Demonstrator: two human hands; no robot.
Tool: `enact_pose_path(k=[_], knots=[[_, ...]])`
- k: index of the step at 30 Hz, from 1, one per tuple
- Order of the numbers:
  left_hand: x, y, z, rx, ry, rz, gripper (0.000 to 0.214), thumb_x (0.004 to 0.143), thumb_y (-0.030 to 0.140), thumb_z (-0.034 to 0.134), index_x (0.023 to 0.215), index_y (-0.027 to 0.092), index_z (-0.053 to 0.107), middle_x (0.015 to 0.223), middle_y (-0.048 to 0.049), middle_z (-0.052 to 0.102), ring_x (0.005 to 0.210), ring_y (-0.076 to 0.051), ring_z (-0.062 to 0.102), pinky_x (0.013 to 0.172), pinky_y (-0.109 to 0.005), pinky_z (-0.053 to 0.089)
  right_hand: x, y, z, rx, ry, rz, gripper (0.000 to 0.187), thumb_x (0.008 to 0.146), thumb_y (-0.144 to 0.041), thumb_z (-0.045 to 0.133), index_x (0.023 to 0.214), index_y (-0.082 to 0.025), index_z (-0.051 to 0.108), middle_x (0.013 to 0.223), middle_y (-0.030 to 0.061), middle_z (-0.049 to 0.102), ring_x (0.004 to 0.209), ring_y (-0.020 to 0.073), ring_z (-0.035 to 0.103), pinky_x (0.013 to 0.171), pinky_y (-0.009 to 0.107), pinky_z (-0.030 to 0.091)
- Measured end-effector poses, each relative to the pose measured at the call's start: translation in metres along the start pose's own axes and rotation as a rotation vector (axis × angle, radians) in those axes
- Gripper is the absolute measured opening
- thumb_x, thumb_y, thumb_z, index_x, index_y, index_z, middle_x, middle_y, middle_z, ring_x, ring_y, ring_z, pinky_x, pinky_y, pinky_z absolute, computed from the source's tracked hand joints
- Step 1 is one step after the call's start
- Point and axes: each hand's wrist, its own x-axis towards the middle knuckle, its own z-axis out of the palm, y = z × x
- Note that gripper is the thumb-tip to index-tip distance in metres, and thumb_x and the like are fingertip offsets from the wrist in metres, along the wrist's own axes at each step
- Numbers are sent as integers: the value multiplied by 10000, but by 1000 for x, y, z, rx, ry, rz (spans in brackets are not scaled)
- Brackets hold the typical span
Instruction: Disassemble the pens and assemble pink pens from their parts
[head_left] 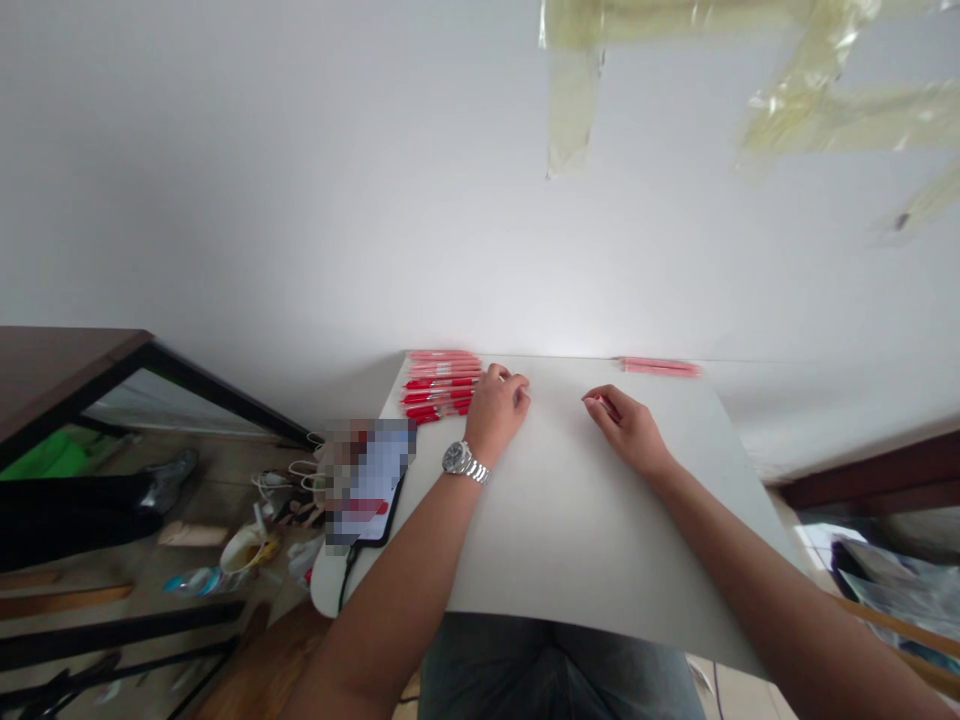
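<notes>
Judging by the big pen pile (441,390) on the worktop (570,500) beside the left hand (496,405), its curled grip unreadable, and few pens (660,367) far right, little seems moved across; the right hand (628,428) pinches a red piece (601,401).

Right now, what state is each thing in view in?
left hand, fingers curled, beside the red pens
right hand, resting on the white board, fingertips blurred
red pens, lying side by side
pink pens, lying at the board's far edge
phone, flat, cable plugged in
watch, on the left wrist
</notes>
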Motion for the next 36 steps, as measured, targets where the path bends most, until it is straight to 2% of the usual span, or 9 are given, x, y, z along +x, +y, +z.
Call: enact_pose_path(k=[7, 13, 21, 27, 36], knots=[[0, -2, 2, -67, 20, -35, 80, 933, 208, 641, 961, 215, 715, 1015, -76, 571, 938, -219, 601, 903, -377, 522, 0, 0, 0, -6, 7, -5, 372, 1021, -542, 497, 1018, -214, 675, 750, -8, 603, 657, 147, 512, 653, 288, 398], [0, -4, 3, -97, 11, -66, 149, 898, 129, 627, 959, 213, 733, 1021, -71, 578, 862, -190, 597, 834, -346, 517, 0, 0, 0, -19, 7, -6, 383, 1019, -550, 490, 1015, -215, 675, 744, -4, 609, 658, 152, 521, 649, 287, 401], [1, -2, 0, -93, 2, -65, 84, 890, 147, 654, 910, 206, 710, 965, -61, 568, 868, -195, 594, 846, -349, 511, 0, -1, -1, 3, 0, -3, 368, 1021, -544, 498, 1019, -218, 669, 752, -5, 594, 663, 152, 510, 655, 288, 397], [1, -1, -1, -69, -7, -76, 110, 881, 124, 649, 918, 208, 709, 972, -64, 573, 887, -200, 594, 866, -356, 509, 0, 0, 0, -16, 5, -7, 372, 1020, -543, 493, 1017, -216, 672, 733, -9, 579, 651, 148, 501, 648, 287, 399], [1, 0, -1, -27, 5, -50, 71, 907, 179, 653, 929, 215, 710, 987, -68, 577, 932, -214, 597, 903, -371, 512, 0, -1, 0, -12, 4, -10, 399, 1018, -562, 483, 1018, -215, 679, 723, -11, 574, 646, 149, 495, 647, 290, 399]])
